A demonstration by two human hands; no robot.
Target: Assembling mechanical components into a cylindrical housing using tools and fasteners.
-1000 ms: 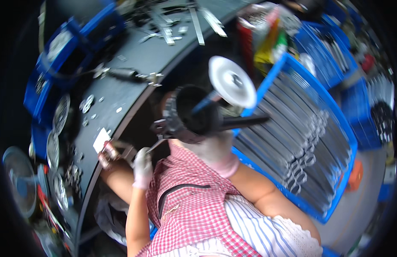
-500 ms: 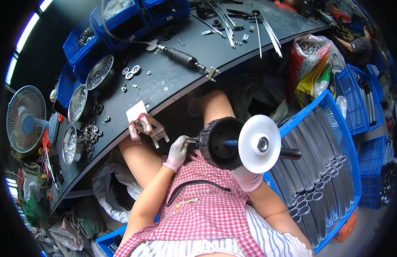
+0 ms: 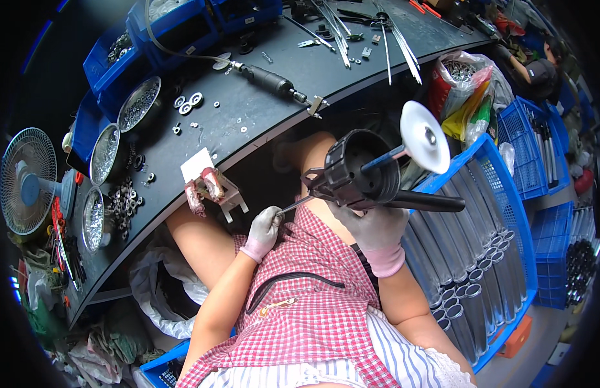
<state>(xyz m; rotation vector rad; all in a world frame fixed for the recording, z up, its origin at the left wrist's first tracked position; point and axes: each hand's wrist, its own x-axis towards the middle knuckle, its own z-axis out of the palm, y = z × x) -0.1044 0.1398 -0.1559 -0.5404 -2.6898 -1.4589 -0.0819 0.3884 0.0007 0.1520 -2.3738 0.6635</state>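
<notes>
While a white table fan point(image 3: 29, 181) stands at the far left of the frame, three round metal bowls point(image 3: 139, 105) of small bright parts run along the counter point(image 3: 264, 123) just to its right. Next come loose nuts and rings point(image 3: 124, 207), then a white card point(image 3: 196, 166) at the near edge, with a metal bracket point(image 3: 230, 200) and two reddish wrapped pieces point(image 3: 212, 184) beside it. Farther back, toward upper centre, lies a dark power tool point(image 3: 267, 81) with a hose.

Left of centre, the gloved left hand point(image 3: 264, 227) is closed narrowly on a thin metal rod point(image 3: 291, 205), whose far end points to the lug side of a black ribbed housing point(image 3: 357, 171); whether it touches cannot be told. The housing is at the middle of the frame, held up from below by the gloved right hand point(image 3: 381, 229), fingers curled around its underside. A black handle point(image 3: 432, 202) extends rightward from it.

As for progress, the blue shaft point(image 3: 382, 158) already stands in the housing and the white disc point(image 3: 426, 137) is on its end. Work at the lug side looks unfinished. No tube is on the housing; the grey tubes point(image 3: 468, 249) lie in a blue crate point(image 3: 510, 187) at the right.
</notes>
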